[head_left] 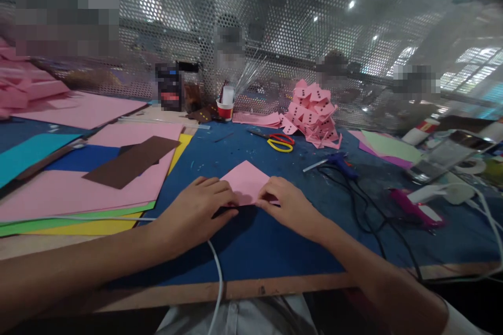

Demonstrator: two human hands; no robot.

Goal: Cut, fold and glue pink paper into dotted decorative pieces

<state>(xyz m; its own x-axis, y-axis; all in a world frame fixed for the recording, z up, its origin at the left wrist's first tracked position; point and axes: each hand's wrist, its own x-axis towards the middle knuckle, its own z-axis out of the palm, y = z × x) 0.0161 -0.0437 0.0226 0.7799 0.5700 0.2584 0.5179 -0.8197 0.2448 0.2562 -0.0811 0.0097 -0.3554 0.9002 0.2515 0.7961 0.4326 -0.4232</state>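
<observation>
A pink sheet of paper (247,180), apparently folded, lies on the blue table mat with one corner pointing away from me. My left hand (202,204) has its fingertips on the paper's left side, the thumb close to the near edge. At the right side, thumb and fingers of my right hand (288,203) pinch the paper's near edge. Both palms and the paper's side corners are partly hidden by the fingers. Beyond the paper lie scissors (280,142) with red and yellow handles, apart from my hands.
Coloured sheets (129,188) are stacked at left, a brown strip (131,162) on top. A blue glue gun (341,165) with black cords and a magenta tool (418,207) lie right. Pink folded-paper pieces (312,115) stand behind. A white cable (218,272) hangs over the front edge.
</observation>
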